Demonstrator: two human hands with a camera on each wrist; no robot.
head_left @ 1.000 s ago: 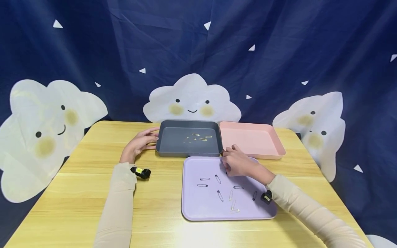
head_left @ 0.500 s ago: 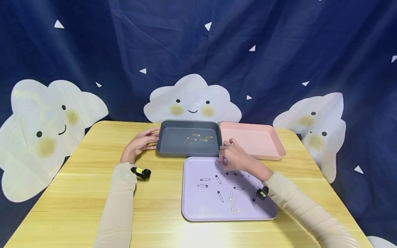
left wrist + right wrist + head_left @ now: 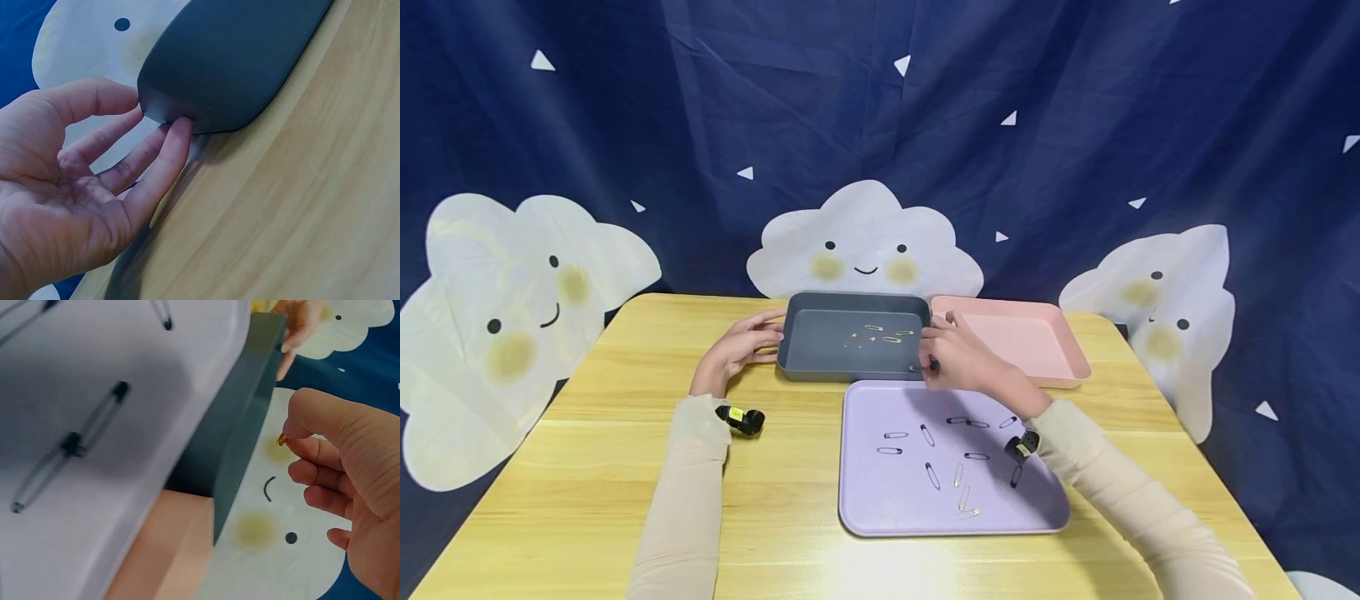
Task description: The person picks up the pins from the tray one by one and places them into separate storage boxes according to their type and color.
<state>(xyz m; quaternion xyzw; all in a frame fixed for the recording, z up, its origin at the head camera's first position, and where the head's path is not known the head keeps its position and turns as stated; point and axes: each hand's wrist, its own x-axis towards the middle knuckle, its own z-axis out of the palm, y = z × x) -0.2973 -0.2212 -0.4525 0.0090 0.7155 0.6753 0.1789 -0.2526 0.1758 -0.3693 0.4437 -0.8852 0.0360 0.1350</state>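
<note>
A gold safety pin (image 3: 281, 440) is pinched between thumb and index finger of my right hand (image 3: 957, 357), above the right end of the dark grey tray (image 3: 816, 337). Most of that pin is hidden by the fingers. Several gold safety pins (image 3: 891, 339) lie inside the grey tray. Outstretched fingers of my left hand (image 3: 739, 348) touch the tray's left end, as the left wrist view shows closely. On the lilac tray (image 3: 872, 504) in front are several black safety pins (image 3: 932, 476) and a few pale gold pins (image 3: 958, 475).
A pink tray (image 3: 1015, 342) stands against the grey tray's right side, with nothing seen in it. All three trays sit close together on a wooden table (image 3: 782, 467). Behind the table hangs a dark blue curtain (image 3: 820, 108) with clouds.
My right hand has moved up and left from the lilac tray to the grey tray's right end, carrying the safety pin. Black pins beneath it have come into sight. My left hand stays put.
</note>
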